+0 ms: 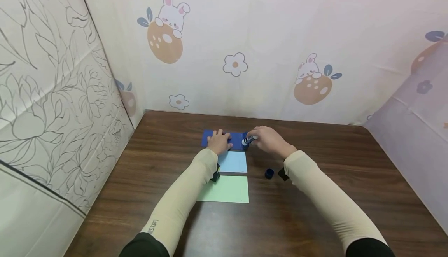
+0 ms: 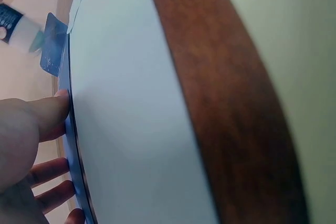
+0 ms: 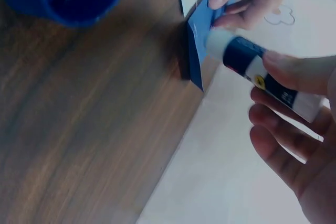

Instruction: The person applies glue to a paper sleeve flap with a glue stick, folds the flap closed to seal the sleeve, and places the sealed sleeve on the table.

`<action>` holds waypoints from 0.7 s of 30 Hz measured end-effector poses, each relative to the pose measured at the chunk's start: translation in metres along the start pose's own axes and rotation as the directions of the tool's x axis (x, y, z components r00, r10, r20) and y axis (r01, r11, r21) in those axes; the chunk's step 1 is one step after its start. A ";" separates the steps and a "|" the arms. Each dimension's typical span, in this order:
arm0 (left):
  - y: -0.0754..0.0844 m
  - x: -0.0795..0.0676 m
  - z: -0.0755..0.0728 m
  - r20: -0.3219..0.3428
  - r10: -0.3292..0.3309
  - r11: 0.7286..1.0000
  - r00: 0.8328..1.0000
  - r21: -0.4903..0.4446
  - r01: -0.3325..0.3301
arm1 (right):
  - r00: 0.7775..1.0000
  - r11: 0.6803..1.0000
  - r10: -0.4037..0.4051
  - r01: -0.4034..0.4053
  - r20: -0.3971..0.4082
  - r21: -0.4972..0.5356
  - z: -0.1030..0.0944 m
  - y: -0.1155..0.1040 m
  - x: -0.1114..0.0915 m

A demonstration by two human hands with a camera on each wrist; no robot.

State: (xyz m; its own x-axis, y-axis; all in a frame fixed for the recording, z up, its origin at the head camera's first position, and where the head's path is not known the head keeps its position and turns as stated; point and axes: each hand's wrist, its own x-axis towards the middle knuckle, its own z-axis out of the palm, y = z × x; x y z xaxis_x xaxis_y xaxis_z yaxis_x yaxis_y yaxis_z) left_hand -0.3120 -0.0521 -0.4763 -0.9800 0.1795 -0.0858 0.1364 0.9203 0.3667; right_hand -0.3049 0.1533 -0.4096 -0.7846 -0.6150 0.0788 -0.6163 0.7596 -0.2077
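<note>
Dark blue paper lies near the back of the table, its right end folded up as a flap. My left hand rests on this paper with its fingers spread, thumb near the lower edge. A glue stick is in my right hand, held between thumb and fingers. Its white tip touches or almost touches the flap. The blue glue cap sits off to the right, hollow side showing in the right wrist view.
Light blue paper lies just in front of the dark blue paper. Nearer stands a light green sheet, partly under the left forearm. The brown wooden table meets a printed wall sheet behind and side panels.
</note>
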 end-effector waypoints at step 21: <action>-0.003 0.002 0.006 -0.026 0.005 1.000 1.000 0.025 -0.005 | 0.965 0.955 0.251 -0.234 -0.077 0.185 0.019 0.003 0.037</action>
State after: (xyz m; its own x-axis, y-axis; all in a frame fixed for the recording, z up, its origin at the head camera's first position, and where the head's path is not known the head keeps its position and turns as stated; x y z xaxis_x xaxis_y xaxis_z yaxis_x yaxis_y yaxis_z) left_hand -0.3138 -0.0521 -0.4828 -0.9826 0.1756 -0.0601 0.1447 0.9278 0.3438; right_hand -0.3350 0.1291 -0.4259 -0.9171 -0.3862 0.0989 -0.3923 0.8300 -0.3966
